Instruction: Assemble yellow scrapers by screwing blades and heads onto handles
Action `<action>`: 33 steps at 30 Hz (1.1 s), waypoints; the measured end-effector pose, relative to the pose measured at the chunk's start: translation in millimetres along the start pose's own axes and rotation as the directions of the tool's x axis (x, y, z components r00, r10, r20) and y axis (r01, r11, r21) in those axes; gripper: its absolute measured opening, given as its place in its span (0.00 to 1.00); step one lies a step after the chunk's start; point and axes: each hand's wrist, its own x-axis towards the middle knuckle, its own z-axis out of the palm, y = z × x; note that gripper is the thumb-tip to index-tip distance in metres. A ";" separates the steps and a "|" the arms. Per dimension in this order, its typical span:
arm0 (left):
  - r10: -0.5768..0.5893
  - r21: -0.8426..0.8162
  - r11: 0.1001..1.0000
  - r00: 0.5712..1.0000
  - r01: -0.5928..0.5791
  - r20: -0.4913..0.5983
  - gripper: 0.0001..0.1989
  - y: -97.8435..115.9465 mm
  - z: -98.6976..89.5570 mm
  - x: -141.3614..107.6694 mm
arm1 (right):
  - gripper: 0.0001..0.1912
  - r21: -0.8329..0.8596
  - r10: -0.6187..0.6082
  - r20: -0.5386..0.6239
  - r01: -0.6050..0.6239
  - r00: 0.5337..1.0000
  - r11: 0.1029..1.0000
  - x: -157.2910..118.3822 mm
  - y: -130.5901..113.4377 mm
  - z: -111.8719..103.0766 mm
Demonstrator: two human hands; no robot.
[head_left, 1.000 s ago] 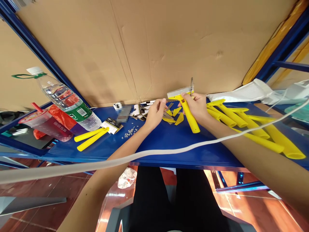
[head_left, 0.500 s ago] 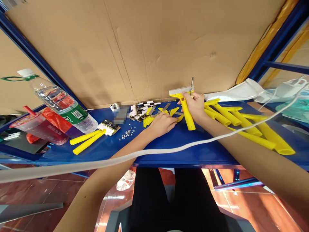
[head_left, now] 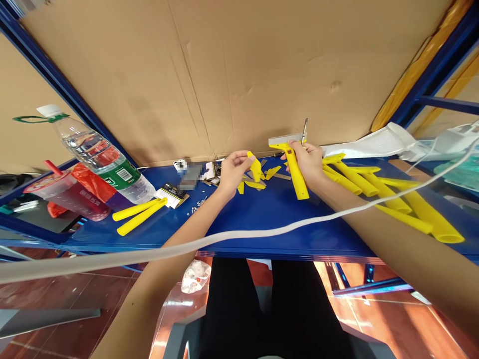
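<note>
My right hand [head_left: 309,158] grips a yellow scraper [head_left: 298,174] near its head, with the metal blade along the top and the handle hanging down. A slim pen-like tool [head_left: 305,130] sticks up from the same hand. Between the thumb and fingers of my left hand [head_left: 235,172] is a small yellow plastic piece [head_left: 255,166], raised above the table. Below it lie loose yellow pieces [head_left: 272,172] and metal blades. Tiny screws and nuts [head_left: 195,206] are scattered by my left forearm, which partly hides them.
Yellow handles [head_left: 392,197] lie in a row at the right of the blue table [head_left: 258,224]. Two more yellow handles [head_left: 140,215] rest on the left, near a packaging card [head_left: 170,196], a water bottle [head_left: 101,154] and a drink cup [head_left: 69,197]. A white cable [head_left: 262,233] crosses in front.
My left hand has lifted from the loose pieces, moving left and up with a yellow plastic piece now pinched in it. My right hand still holds the scraper and the slim tool.
</note>
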 end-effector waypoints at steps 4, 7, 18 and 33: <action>-0.037 -0.089 0.995 0.999 0.033 -0.035 0.23 8.0 -2.5 1.3 | 0.17 -0.080 0.101 0.158 -0.089 0.982 0.993 -3.3 6.3 3.8; 0.011 -0.055 0.998 1.000 -0.013 -0.025 0.20 10.9 -0.6 -0.9 | 0.16 -0.136 0.144 0.273 -0.110 0.951 0.985 -10.1 11.0 7.6; -0.083 -0.092 0.992 0.992 0.092 0.098 0.17 0.5 2.0 -4.0 | 0.24 -0.292 0.278 0.575 -0.125 0.770 0.948 -26.0 6.1 14.6; -0.191 -0.066 0.978 0.978 0.197 0.082 0.09 -22.1 4.3 -1.9 | 0.26 -0.306 0.423 0.656 -0.292 0.625 0.906 -19.5 10.9 9.5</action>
